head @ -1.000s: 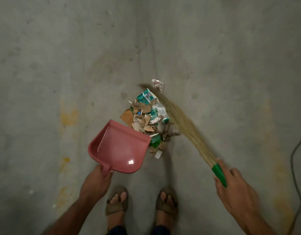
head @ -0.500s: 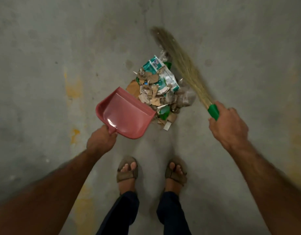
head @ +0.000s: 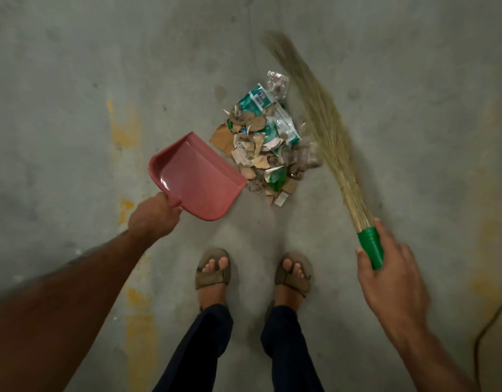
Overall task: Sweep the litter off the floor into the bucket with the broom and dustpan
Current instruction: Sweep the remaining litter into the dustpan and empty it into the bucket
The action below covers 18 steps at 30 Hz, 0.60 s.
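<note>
A pile of litter (head: 265, 142), torn cardboard bits and green-white wrappers, lies on the concrete floor in front of my feet. My left hand (head: 153, 217) grips the handle of a pink dustpan (head: 196, 176), whose open lip touches the pile's left side; the pan holds nothing. My right hand (head: 391, 275) holds the green handle of a straw broom (head: 323, 123). The bristles stretch up and to the left along the right side of the pile, their tip blurred beyond it. No bucket is in view.
My two sandalled feet (head: 255, 271) stand just behind the pile. A dark cable (head: 487, 329) runs along the floor at the right edge. Yellow stains mark the grey concrete on the left and right.
The broom swung from lying across the pile to its right side, and my right hand drew back toward me. The dustpan stays at the pile's left edge.
</note>
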### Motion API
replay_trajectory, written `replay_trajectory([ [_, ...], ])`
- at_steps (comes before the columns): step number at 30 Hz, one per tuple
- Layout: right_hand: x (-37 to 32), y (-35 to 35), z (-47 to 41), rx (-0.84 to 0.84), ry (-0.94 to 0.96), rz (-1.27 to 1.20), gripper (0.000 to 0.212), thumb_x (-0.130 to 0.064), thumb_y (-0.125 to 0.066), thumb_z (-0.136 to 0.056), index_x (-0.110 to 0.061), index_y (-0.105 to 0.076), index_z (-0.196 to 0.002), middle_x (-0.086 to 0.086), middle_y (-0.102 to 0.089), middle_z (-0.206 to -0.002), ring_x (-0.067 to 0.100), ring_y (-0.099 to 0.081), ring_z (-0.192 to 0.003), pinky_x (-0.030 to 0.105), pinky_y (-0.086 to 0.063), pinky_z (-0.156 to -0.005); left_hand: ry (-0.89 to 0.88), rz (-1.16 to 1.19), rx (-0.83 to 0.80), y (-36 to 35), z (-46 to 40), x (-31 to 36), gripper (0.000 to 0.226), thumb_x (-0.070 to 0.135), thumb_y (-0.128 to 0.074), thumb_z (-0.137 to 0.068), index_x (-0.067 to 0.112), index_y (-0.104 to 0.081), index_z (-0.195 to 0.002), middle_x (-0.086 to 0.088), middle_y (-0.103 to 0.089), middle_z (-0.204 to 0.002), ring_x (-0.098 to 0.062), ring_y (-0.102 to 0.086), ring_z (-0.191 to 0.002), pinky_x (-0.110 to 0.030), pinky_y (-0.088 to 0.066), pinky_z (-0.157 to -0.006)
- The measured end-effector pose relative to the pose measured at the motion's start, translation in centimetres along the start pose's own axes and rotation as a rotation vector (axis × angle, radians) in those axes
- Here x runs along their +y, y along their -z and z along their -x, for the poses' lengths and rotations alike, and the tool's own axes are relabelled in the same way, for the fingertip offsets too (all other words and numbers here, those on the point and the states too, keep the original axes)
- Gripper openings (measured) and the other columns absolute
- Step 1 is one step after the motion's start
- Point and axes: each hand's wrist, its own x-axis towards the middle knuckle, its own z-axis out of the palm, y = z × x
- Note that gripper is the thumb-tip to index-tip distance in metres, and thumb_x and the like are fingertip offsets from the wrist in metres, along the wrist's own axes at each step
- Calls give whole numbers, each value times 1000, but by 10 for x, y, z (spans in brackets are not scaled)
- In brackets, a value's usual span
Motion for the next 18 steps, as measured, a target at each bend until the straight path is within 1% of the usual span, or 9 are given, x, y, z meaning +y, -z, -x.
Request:
replay_trajectory([
  [4, -8, -10, -37, -131, 0, 86, 65, -33, -60, -96, -33, -34, -156, 15, -54, -122, 40, -60, -105, 46, -52, -81, 16, -90, -47, -3, -3, -20, 41, 39, -56, -93, 9, -58, -122, -18, -63, -123, -39, -59, -112, -42, -49, -91],
  [5, -6, -10, -37, -169, 9, 118, 64, -34, -60, -96, -34, -35, -155, 14, -54, -122, 40, -60, -107, 46, -52, -82, 10, -114, -61, -5, -4, -22, 41, 39, -55, -93, 10, -59, -121, -17, -63, -123, -38, -59, -112, -42, -50, -90],
  [7, 2, -8, -27, -199, 28, 143, 63, -35, -60, -96, -35, -35, -155, 11, -54, -118, 38, -61, -103, 44, -53, -79, -24, -163, -88, -7, -7, -23, 39, 39, -53, -95, 11, -60, -121, -16, -63, -122, -37, -60, -111, -41, -50, -89],
  [9, 14, -5, -6, -156, 27, 106, 63, -35, -61, -95, -36, -36, -154, 10, -55, -112, 38, -62, -96, 43, -53, -73, -67, -180, -117, -10, -10, -20, 37, 38, -50, -97, 12, -62, -121, -16, -64, -121, -36, -61, -109, -41, -50, -89],
  [11, 27, 1, 14, -65, 7, 45, 64, -32, -64, -94, -34, -39, -153, 13, -58, -111, 41, -63, -93, 44, -53, -70, -100, -183, -122, -13, -14, -11, 38, 39, -49, -98, 12, -63, -120, -16, -64, -120, -36, -61, -109, -43, -51, -89],
  [15, 38, 8, 13, 40, 21, -17, 67, -23, -69, -90, -28, -43, -151, 18, -62, -121, 45, -63, -101, 51, -55, -78, -95, -159, -96, -23, -25, 5, 38, 43, -51, -96, 14, -63, -118, -16, -65, -119, -37, -61, -109, -45, -52, -88],
  [18, 33, 10, -8, 70, 57, -26, 67, -18, -68, -90, -27, -42, -151, 18, -59, -120, 43, -60, -101, 50, -54, -79, -81, -144, -78, -29, -33, 14, 38, 43, -51, -96, 14, -63, -118, -15, -64, -119, -36, -61, -108, -42, -50, -86],
])
